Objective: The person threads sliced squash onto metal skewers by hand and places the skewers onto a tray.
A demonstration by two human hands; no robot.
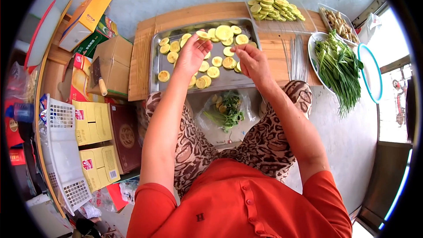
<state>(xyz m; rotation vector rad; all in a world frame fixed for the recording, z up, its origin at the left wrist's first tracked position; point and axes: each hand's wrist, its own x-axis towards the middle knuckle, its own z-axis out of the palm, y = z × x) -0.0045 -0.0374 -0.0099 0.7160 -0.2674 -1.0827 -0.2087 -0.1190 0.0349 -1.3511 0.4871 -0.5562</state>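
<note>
My left hand (192, 53) is over the metal tray (155, 61), with a round zucchini slice (202, 35) pinched at its fingertips. To its right, my right hand (255, 65) is closed in a pinch above the tray's right side. Whatever sits between those fingers is too thin or hidden to make out. Many pale green-yellow slices lie scattered in the tray, among them a large slice (224, 32) near the far rim. Thin metal skewers (299, 57) lie in a bundle on the wooden table (271, 44), right of my right hand.
A clear container (308, 25) at the back holds piled zucchini slices. Further right are a tray of small brownish pieces (337, 24) and green leafy vegetables (337, 64). Trimmings fill a plastic bag (229, 110) between my knees. Boxes (93, 123) and a knife (100, 79) are left.
</note>
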